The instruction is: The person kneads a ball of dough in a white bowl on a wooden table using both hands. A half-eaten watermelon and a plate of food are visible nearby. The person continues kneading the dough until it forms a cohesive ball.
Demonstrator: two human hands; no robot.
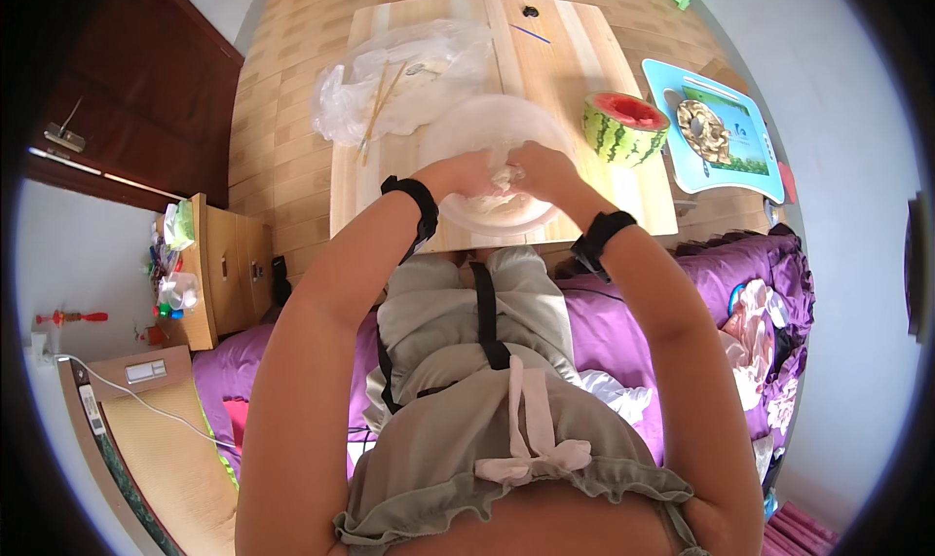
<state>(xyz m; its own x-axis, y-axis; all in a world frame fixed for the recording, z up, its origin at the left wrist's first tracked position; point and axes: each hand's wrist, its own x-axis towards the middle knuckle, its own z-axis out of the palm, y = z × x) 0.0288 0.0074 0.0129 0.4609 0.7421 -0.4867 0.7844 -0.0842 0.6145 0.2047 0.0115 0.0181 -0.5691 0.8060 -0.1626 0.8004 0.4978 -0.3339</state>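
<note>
A translucent plastic bowl (504, 114) stands near the front edge of a light wooden table (577, 52). Inside it, my left hand (464, 173) and my right hand (542, 167) come together over a lump of pale, sticky dough (505, 179). Both sets of fingers grip the dough, which partly covers the fingertips. More whitish dough or flour (489, 205) lies at the bottom, below my hands. Each wrist wears a black strap.
A clear plastic bag (445, 52) with wooden chopsticks (381, 107) lies left of the bowl. A hollowed half watermelon (626, 134) sits to the right. Beyond it, a blue folding tray table (683, 169) holds a crinkled gold-coloured dish (703, 132). A blue pen (531, 34) lies farther back.
</note>
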